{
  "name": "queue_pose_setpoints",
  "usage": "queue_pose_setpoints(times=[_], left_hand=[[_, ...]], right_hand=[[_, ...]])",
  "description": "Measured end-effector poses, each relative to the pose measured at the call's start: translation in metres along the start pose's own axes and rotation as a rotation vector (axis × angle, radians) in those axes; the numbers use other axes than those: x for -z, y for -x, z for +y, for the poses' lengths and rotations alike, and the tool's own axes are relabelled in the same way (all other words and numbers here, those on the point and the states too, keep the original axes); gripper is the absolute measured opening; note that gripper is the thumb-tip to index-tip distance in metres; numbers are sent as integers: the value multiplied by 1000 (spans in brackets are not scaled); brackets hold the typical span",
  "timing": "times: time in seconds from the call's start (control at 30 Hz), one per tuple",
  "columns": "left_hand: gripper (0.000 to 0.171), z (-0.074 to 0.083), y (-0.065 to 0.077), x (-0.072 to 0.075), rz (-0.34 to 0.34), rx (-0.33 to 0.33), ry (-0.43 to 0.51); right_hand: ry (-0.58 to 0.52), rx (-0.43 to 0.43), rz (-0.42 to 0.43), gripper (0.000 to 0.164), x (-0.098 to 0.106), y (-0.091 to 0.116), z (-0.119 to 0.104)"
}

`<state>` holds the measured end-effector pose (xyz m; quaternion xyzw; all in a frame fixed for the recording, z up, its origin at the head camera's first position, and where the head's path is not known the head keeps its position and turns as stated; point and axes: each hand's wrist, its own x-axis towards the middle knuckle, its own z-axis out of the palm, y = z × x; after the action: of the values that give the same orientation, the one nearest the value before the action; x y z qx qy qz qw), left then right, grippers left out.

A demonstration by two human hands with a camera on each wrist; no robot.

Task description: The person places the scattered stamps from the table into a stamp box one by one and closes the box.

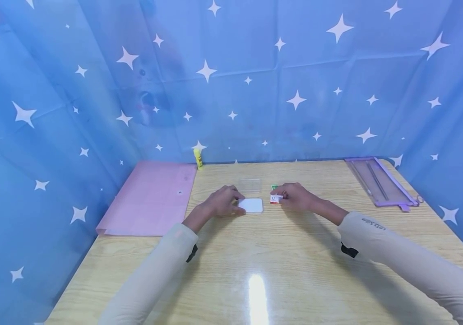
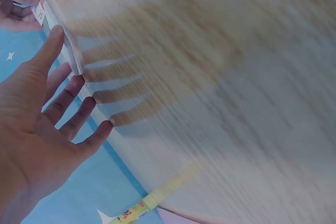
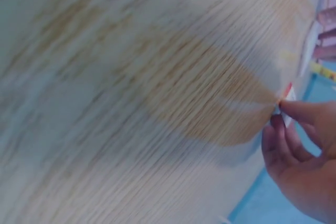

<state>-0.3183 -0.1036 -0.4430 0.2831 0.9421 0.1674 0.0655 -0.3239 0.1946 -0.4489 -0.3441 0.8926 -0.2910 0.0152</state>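
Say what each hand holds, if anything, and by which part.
Right hand: a small white-and-red rectangular piece, pinched at its right end. Left hand: at the left end of a white rounded rectangular slab; whether gripped is unclear.

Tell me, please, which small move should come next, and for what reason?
Probably the right hand should bring the small red-and-white item a little closer to the white rectangular item. The fingers of the right hand already pinch the small item, the left hand touches one end of the white one, and only bare table separates the two.
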Motion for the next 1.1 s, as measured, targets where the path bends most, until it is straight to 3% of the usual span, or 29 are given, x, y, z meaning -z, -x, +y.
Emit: queue_pose_setpoints(times=[0.3, 0.53, 1.1], left_hand=[[53, 0, -1, 0, 1, -4, 4], [53, 0, -1, 0, 1, 7, -6], [52, -1, -4, 0, -5, -13, -4]], right_hand=[[-45, -19, 1, 26, 2, -2, 5], [-72, -24, -5, 28, 4, -8, -3], [-151, 61, -10, 27, -11, -27, -28]])
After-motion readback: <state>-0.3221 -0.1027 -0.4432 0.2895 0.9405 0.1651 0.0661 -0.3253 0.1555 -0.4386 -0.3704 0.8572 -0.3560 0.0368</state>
